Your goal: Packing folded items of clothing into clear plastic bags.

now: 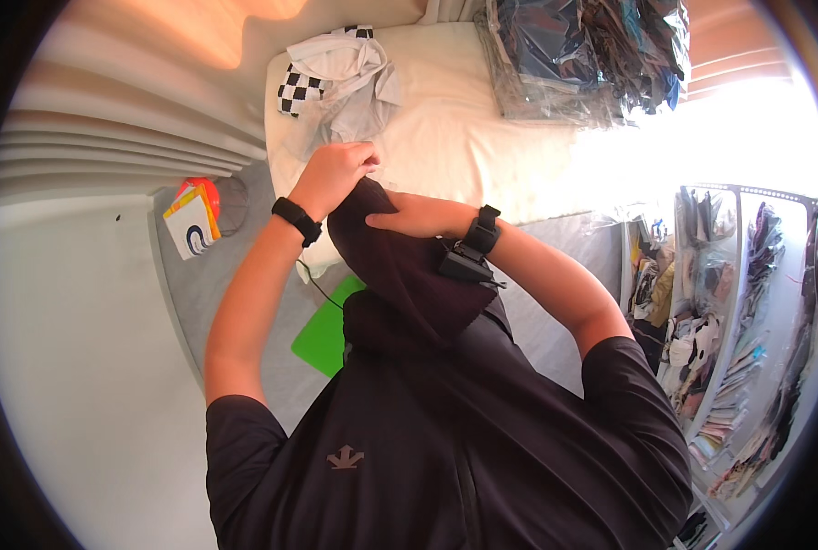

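A dark, soft fabric garment [409, 268] is draped over my lap and rises towards the edge of the bed [450, 137]. My left hand [340, 172] pinches its upper end with curled fingers. Lower and to the right, my right hand [419, 214] grips the same cloth, its thumb on top and its other fingers hidden behind a fold. Thin clear plastic seems to lie just beyond my hands on the cream sheet. Farther back, a crumpled white and grey garment [354, 75] rests partly over a black-and-white checked cloth [300, 91].
Clothes in clear plastic bags [553, 62] are piled at the bed's far right. An open shelf rack [732, 275] packed with folded and bagged garments stands at right. A green flat-topped object [323, 330] is by my left. Curtains [147, 117] hang along the left.
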Available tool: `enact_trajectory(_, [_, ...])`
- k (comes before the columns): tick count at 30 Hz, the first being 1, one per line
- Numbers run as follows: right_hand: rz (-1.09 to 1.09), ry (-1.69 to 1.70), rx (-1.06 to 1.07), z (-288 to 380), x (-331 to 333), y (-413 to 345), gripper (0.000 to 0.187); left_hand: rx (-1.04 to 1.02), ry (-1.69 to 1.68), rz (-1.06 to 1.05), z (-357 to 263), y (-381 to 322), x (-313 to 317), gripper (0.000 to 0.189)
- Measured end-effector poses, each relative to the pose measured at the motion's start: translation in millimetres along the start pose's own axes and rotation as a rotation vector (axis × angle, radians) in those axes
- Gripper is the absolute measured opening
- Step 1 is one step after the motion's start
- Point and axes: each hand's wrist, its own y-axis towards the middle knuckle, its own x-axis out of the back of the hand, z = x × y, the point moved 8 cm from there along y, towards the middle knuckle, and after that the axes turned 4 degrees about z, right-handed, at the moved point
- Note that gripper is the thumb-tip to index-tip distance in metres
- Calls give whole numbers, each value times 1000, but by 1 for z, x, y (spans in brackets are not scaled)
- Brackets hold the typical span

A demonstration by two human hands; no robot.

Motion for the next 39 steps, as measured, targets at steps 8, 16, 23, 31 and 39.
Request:
enact_trajectory(8, [-22, 277, 147, -23, -5, 16, 52, -14, 210, -141, -13, -24, 2, 6])
enact_trajectory(16, [-193, 134, 118, -26, 6, 14, 50, -39, 368, -239, -49, -38, 3, 11])
enact_trajectory(23, [-151, 96, -155, -18, 10, -8, 44, -43, 332, -329, -68, -49, 0, 12])
enact_trajectory(31, [-579, 41, -32, -25, 24, -19, 71, -92, 273, -401, -73, -59, -1, 16])
enact_trajectory(39, [-470, 97, 334, 5, 38, -23, 60, -137, 168, -550, -80, -59, 17, 26])
